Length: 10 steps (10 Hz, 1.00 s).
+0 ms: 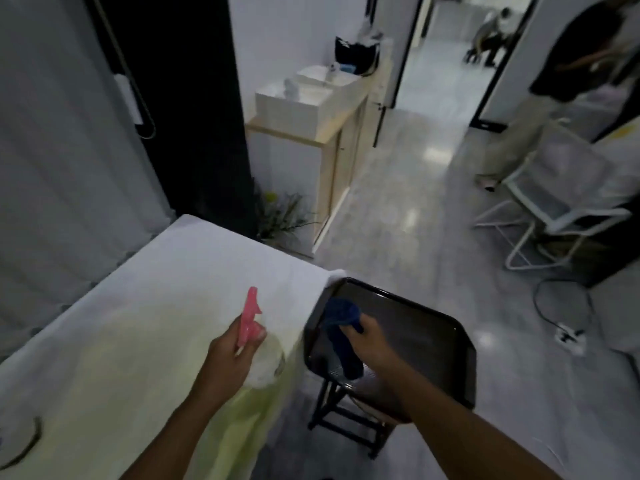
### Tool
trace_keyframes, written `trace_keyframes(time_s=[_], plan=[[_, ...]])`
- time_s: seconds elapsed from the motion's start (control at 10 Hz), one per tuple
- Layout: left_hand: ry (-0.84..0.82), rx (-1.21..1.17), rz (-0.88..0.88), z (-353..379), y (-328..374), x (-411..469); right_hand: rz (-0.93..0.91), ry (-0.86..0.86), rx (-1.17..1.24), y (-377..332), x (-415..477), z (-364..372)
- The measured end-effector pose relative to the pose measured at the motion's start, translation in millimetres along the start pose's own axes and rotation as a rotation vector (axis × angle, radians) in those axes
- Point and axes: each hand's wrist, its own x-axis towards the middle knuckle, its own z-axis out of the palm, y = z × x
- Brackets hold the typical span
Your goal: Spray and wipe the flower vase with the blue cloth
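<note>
A white-sheeted bed (145, 306) fills the lower left, its near corner meeting a black tray (415, 327) that sits on a dark stool (346, 420) just beside it. Beyond the tray the grey floor (398, 220) lies open toward a wooden cabinet (332, 157) with white basins, giving a clear path forward; a white chair (554, 209) and a cable crowd the right side, where another person (568, 81) stands.

At the foot of the cabinet, past the bed's far corner, a leafy plant in a pale pot (280, 223) stands on the floor; this is probably the flower vase, well apart from both hands, though it is too blurred to be sure.

The right hand (370, 344) is closed around the blue cloth (341, 327), which hangs bunched over the tray, seemingly just gathered for wiping. The left hand (232, 355) is wrapped around a clear spray bottle (263, 365) over the bed's edge, its pink trigger head (251, 315) pointing away, ready to fire. With both tools in hand, the next step likely means walking round the bed corner to the plant.
</note>
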Motion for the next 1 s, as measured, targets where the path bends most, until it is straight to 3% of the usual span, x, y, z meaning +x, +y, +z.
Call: trace_keyframes(time_s=[0.1, 0.2, 0.3, 0.5, 0.7, 1.0], plan=[[-0.141, -0.008, 0.069, 86.1, 34.2, 46.8, 0.093, 0.156, -0.048, 43.9, -2.1, -86.3], [-0.206, -0.05, 0.047, 132.4, 48.5, 68.1, 0.124, 0.213, -0.098, 69.9, -3.2, -127.1], [-0.229, -0.081, -0.017, 189.7, 50.0, 91.6, 0.165, 0.106, -0.289, 116.4, 8.1, -154.6], [-0.282, -0.099, -0.049, 241.0, 33.0, 115.1, 0.331, -0.353, -0.717, 177.2, 16.6, -124.7], [-0.268, -0.115, -0.061, 255.4, 27.1, 129.2, 0.212, -0.228, -0.888, 181.9, 16.1, -107.3], [-0.408, 0.041, -0.123, 238.8, 28.9, 124.7, 0.207, -0.15, -0.781, 162.6, 20.0, -120.7]])
